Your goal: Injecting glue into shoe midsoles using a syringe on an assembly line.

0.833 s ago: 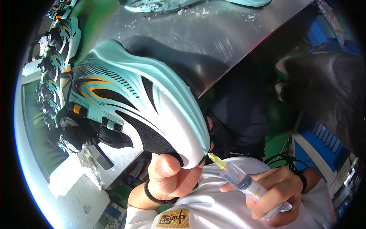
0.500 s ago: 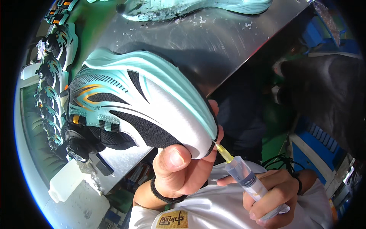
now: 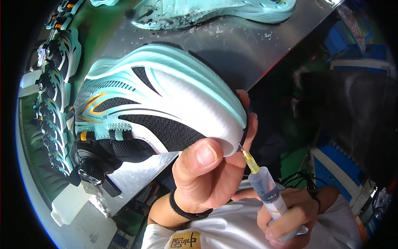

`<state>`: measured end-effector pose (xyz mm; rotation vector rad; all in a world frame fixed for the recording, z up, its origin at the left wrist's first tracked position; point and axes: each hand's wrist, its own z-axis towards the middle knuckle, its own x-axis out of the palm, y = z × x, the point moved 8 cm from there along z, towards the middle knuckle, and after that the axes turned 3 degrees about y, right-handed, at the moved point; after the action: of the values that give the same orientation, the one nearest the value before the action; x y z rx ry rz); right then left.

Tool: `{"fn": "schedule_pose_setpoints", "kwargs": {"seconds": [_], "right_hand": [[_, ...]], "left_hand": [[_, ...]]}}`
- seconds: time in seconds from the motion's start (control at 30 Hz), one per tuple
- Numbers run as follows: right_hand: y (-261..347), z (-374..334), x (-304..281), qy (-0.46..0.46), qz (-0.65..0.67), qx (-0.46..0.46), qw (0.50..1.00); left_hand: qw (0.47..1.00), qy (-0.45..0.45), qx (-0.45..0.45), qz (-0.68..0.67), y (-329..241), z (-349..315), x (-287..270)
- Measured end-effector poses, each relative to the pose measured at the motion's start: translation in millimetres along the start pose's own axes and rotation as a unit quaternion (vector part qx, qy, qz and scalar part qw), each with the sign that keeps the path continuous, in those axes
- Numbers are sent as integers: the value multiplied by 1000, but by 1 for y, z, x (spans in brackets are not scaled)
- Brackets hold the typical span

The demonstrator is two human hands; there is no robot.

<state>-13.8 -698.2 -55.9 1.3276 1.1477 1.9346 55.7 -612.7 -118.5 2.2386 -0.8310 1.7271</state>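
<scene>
left hand (image 3: 207,174), six o'clock: thumb and fingers clamped round toe of shoe (image 3: 174,112). shoe near centre, toward ten; toe points four, sole edge faces twelve to one. right hand (image 3: 290,211), between four and five: fingers wrapped round syringe (image 3: 265,186), needle (image 3: 242,148) aimed eleven, tip at toe edge; contact too small to tell. twelve: teal sole (image 3: 248,12) on metal table (image 3: 253,45). nine to ten: row of shoes (image 3: 69,50).

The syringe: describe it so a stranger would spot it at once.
Start at the metal table; in front of it, the left hand grips a teal and white shoe. Beside the shoe's lower right end, the right hand holds the syringe. Its clear barrel and yellow needle hub set it apart from the shoe.
</scene>
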Motion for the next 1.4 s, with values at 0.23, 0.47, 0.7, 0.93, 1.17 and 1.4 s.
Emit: {"fn": "schedule_pose_setpoints", "kwargs": {"seconds": [0.23, 0.47, 0.7, 0.93, 1.17, 1.4], "right_hand": [[-21, -4, 3, 28, -213, -59, 975], [-31, -8, 7, 31, -222, -93, 970], [-27, -5, 5, 40, -205, -87, 974], [-9, -3, -2, 14, -218, -127, 967], [-19, 59, -46, -24, -334, -147, 931], [-24, 107, -66, 9, -302, -135, 944]], "left_hand": [[1000, -19, 16, 17, -1, 2, 9], [999, 0, 34, 32, -6, 0, 15], [994, 17, 51, -95, -9, 5, 20], [978, -156, 40, 130, -36, 1, 30], [917, -154, 210, 301, -255, 66, 0], [753, -284, 108, 584, -300, 83, 23]]}}
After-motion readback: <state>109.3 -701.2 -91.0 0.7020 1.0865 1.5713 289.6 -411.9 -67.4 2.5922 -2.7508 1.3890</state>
